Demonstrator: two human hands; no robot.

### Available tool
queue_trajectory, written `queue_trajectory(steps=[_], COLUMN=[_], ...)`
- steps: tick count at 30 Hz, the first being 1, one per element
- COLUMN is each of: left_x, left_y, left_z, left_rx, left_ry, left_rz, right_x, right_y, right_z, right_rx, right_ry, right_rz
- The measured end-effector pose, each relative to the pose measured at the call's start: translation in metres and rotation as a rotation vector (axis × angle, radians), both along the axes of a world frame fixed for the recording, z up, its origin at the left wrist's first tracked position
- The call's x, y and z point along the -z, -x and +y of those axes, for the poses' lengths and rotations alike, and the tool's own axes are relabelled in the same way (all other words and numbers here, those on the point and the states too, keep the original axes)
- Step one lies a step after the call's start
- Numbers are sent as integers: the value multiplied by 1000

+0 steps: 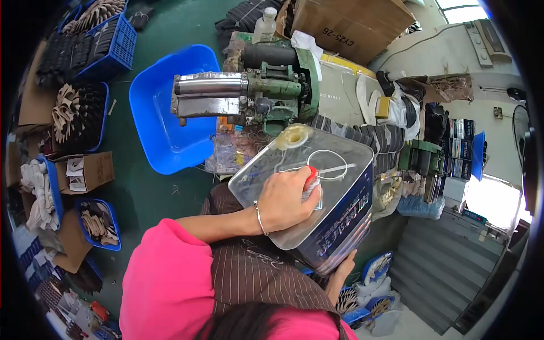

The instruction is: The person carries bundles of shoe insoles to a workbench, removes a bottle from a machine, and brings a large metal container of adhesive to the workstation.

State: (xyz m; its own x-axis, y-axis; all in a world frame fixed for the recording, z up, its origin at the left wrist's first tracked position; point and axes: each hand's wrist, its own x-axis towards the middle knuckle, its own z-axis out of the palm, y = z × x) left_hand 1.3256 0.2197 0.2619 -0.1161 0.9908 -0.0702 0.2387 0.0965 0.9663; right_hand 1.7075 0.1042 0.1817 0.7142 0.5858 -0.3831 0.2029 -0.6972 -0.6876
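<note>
A large rectangular metal can (255, 184) with a dark printed side leans tilted against the striped apron. My left hand (289, 198) lies on its top, fingers curled round the red cap (310, 178). Beside that hand, a white wire handle (334, 164) loops over the lid, and a yellowed spout (294, 136) sits at the far corner. My right hand (341, 275) supports the can from below at its lower side; its fingers are partly hidden under the can. Just beyond the can stands a green machine with metal rollers (272, 88).
An open blue bin (164, 133) stands left of the machine. Crates and boxes of cut pieces line the far left. A clear bottle (264, 25) and a large carton (345, 25) are at the back. Another green machine (422, 156) stands at right.
</note>
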Motion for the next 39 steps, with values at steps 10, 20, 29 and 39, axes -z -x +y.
queue_trajectory(steps=[10, 20, 29, 39], left_x=[9, 15, 26, 30], left_y=[28, 63, 76, 85], left_z=[12, 16, 12, 10], left_rx=[-29, -56, -92, -81], left_ry=[137, 189, 161, 197], left_rz=[-176, -379, -457, -527], right_x=[-93, -160, -187, -200], right_y=[36, 73, 118, 126], right_z=[36, 54, 69, 70], right_rx=[-64, -115, -143, -179], right_ry=[86, 69, 63, 77], right_rz=[-293, -365, -391, -457])
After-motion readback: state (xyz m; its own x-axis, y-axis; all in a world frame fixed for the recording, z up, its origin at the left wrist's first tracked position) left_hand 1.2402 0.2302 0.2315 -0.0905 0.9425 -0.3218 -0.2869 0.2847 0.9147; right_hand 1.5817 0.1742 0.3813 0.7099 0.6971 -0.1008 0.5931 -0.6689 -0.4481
